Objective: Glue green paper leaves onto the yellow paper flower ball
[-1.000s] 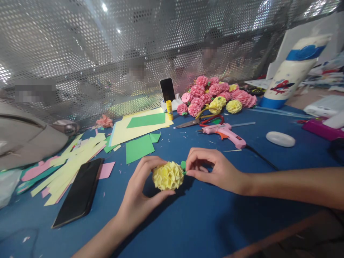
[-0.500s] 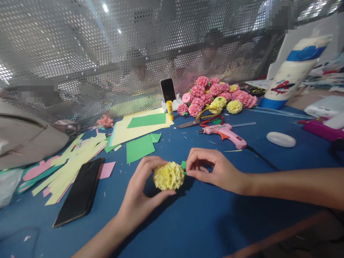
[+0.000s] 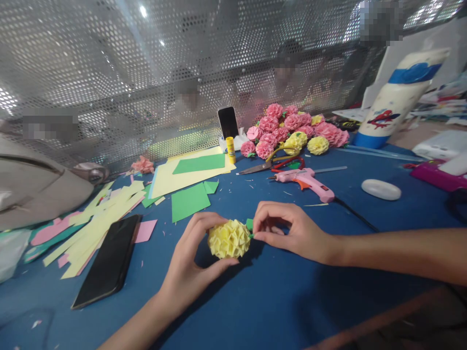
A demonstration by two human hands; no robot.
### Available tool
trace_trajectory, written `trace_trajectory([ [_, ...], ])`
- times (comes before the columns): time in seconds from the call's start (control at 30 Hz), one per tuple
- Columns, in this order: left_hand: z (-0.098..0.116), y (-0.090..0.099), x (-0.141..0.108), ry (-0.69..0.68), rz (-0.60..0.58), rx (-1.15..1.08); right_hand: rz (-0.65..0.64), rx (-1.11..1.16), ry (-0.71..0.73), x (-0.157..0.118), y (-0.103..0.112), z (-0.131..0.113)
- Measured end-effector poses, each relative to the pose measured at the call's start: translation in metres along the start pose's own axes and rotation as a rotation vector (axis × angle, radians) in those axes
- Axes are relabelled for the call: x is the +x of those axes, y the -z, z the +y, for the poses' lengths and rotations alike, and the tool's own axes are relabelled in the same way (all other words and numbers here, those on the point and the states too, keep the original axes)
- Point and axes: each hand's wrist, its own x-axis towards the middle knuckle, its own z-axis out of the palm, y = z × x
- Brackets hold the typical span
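Note:
A ruffled yellow paper flower (image 3: 229, 239) is held between the thumb and fingers of my left hand (image 3: 195, 257), just above the blue table (image 3: 233, 311). From the right, my right hand (image 3: 288, 231) pinches a small green paper piece (image 3: 250, 224) at the flower's right side. Its fingertips hide part of the green piece. A pink glue gun (image 3: 310, 182) lies behind my right hand, and scissors (image 3: 260, 166) with red and yellow handles rest beyond it.
Pink and yellow paper flowers (image 3: 292, 124) are heaped at the back. A bottle (image 3: 396, 102) stands back right, near a white oval object (image 3: 381, 189). Green sheets (image 3: 189, 200), a glue stick (image 3: 230, 149), yellow strips (image 3: 91, 228) and a dark phone (image 3: 109, 262) lie behind and left.

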Motion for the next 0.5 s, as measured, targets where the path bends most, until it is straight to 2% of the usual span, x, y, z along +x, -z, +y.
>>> trace_trajectory([
  [0.5, 0.0006, 0.0001, 0.0007, -0.005, -0.01, -0.009, -0.003, 0.005, 0.003, -0.0002, -0.0009, -0.0007],
])
